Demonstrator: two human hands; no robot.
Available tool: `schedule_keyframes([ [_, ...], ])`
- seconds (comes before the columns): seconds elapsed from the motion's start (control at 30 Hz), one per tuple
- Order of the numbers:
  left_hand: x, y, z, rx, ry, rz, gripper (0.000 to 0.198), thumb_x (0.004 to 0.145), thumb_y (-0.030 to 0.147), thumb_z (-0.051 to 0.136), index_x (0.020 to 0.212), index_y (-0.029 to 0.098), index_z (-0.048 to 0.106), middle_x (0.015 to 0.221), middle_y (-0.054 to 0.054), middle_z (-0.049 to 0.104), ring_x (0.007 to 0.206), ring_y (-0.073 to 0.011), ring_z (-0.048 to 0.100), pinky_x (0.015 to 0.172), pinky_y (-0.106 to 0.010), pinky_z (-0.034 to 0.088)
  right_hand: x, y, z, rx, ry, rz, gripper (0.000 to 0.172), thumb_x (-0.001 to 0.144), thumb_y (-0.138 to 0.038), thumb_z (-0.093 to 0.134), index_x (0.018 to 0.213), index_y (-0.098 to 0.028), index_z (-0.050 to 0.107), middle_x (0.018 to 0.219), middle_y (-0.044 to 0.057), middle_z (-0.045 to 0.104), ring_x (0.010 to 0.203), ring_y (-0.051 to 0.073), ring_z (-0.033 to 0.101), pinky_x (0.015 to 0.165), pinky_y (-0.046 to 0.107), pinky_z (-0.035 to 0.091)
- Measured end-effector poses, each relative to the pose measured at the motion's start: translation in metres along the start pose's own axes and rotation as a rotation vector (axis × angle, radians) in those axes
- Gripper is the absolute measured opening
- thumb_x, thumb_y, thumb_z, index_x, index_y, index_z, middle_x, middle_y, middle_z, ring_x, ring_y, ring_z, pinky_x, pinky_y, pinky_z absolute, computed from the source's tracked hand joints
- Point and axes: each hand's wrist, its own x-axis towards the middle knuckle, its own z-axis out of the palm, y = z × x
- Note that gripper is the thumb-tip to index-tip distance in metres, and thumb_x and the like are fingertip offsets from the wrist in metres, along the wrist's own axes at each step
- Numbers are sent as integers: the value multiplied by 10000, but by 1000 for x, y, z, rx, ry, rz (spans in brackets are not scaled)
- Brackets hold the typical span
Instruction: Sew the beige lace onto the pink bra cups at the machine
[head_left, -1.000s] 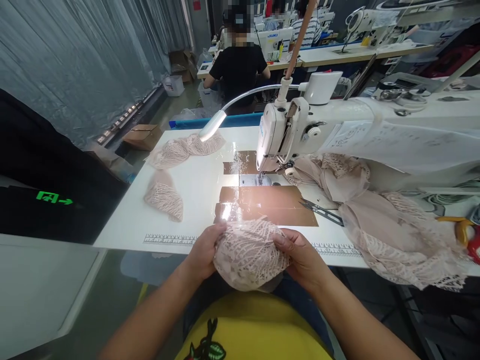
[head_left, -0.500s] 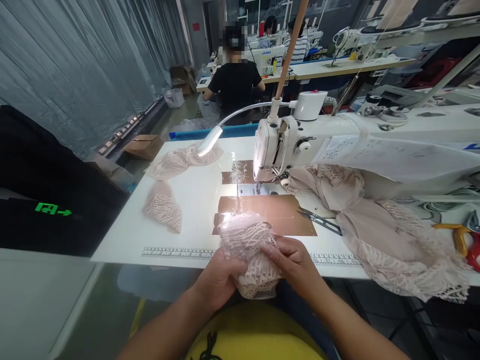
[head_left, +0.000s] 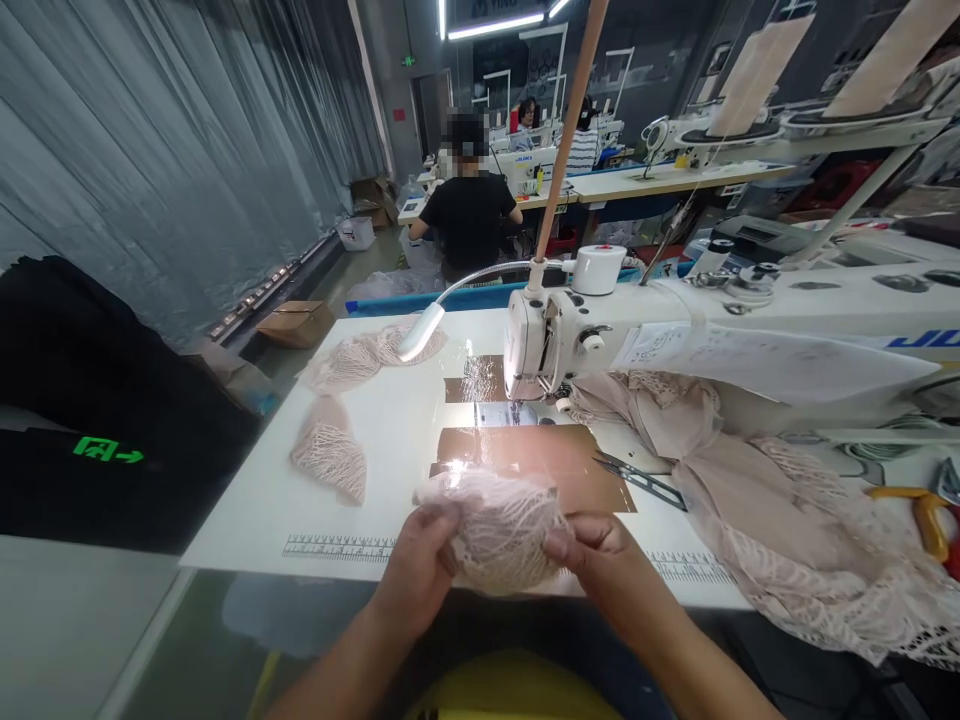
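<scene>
Between my two hands a pale pink lace piece [head_left: 506, 530] is spread out above the front edge of the sewing table. My left hand [head_left: 420, 560] pinches its left end between thumb and fingers. At the right end, my right hand [head_left: 600, 560] grips it the same way. Just beyond the lace lies a brown plate [head_left: 525, 450] on the table, in front of the lit needle area of a white sewing machine [head_left: 551, 340]. Thread snips [head_left: 641, 480] rest at the plate's right edge, apart from my right hand.
Lace pieces [head_left: 330, 450] lie on the table's left side. A heap of pink lace fabric [head_left: 750, 500] spreads over the right and hangs off the front edge. Orange-handled scissors [head_left: 930, 525] sit far right. A person in black [head_left: 472, 215] sits ahead.
My hands have moved apart, and the lace between them is now stretched wider and flatter. My view has tilted up, so the table appears lower.
</scene>
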Motion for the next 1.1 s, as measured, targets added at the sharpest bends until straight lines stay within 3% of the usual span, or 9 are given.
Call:
schedule_keyframes([
  [0.13, 12, 3, 4, -233, 159, -69, 208, 832, 324, 631, 984, 185, 659, 901, -14, 702, 898, -169, 651, 873, -292, 484, 1, -3, -1, -49, -160, -10, 260, 686, -414, 748, 632, -160, 745, 628, 25, 654, 616, 145, 554, 637, 271, 446],
  [0.27, 17, 15, 1, -328, 113, -176, 282, 815, 401, 635, 944, 150, 647, 775, -30, 677, 780, -182, 658, 788, -311, 507, 2, -6, -3, 33, -138, -34, 275, 626, -419, 789, 567, -159, 719, 572, 19, 622, 582, 139, 545, 600, 262, 440],
  [0.4, 15, 27, -10, -450, 14, -30, 190, 832, 309, 634, 708, 168, 603, 552, 48, 540, 521, -79, 558, 551, -181, 457, 2, -11, -3, 207, 8, -11, 312, 568, -448, 815, 533, -166, 687, 521, 19, 610, 488, 133, 534, 503, 253, 428],
  [0.47, 9, 23, -11, -449, -43, -45, 231, 813, 407, 646, 836, 177, 645, 696, 13, 615, 646, -99, 610, 587, -187, 472, 4, -14, -1, 252, 116, -35, 300, 593, -456, 798, 573, -173, 700, 554, 31, 637, 507, 153, 561, 512, 270, 447],
  [0.6, -4, 3, 2, -363, -229, -210, 754, 600, 689, 694, 1119, 145, 635, 1102, -142, 629, 1082, -284, 572, 884, -351, 475, 15, -12, 12, 128, 249, -223, 250, 665, -449, 751, 628, -203, 728, 615, 40, 658, 570, 191, 575, 594, 337, 493],
  [0.77, 3, -8, 23, -252, -116, -171, 339, 669, 212, 767, 1000, 191, 692, 1014, -78, 672, 996, -199, 601, 896, -301, 457, 30, 0, 36, -130, 163, -284, 266, 653, -437, 760, 549, -199, 701, 693, 39, 665, 726, 232, 589, 713, 357, 495],
  [0.93, 7, -11, 16, -109, -6, -227, 314, 557, -18, 693, 806, 171, 721, 728, -11, 667, 612, -101, 562, 590, -213, 439, 32, -6, 36, 112, 144, -153, 240, 663, -411, 767, 636, -179, 709, 606, 17, 639, 650, 185, 569, 683, 323, 484],
  [1.03, -3, -3, -2, 90, -171, -214, 93, 635, 61, 712, 602, 147, 696, 542, -17, 595, 508, -93, 504, 551, -227, 396, 31, -19, 24, 228, 213, -158, 231, 649, -395, 781, 678, -180, 702, 638, 24, 656, 639, 177, 572, 666, 314, 485],
  [1.1, -12, 12, -14, 301, -371, -264, 245, 706, 137, 701, 470, 140, 636, 513, -49, 582, 519, -120, 521, 573, -255, 403, 30, -27, 15, 225, 255, -146, 253, 614, -391, 804, 646, -179, 668, 641, 23, 649, 607, 165, 562, 621, 300, 482],
])
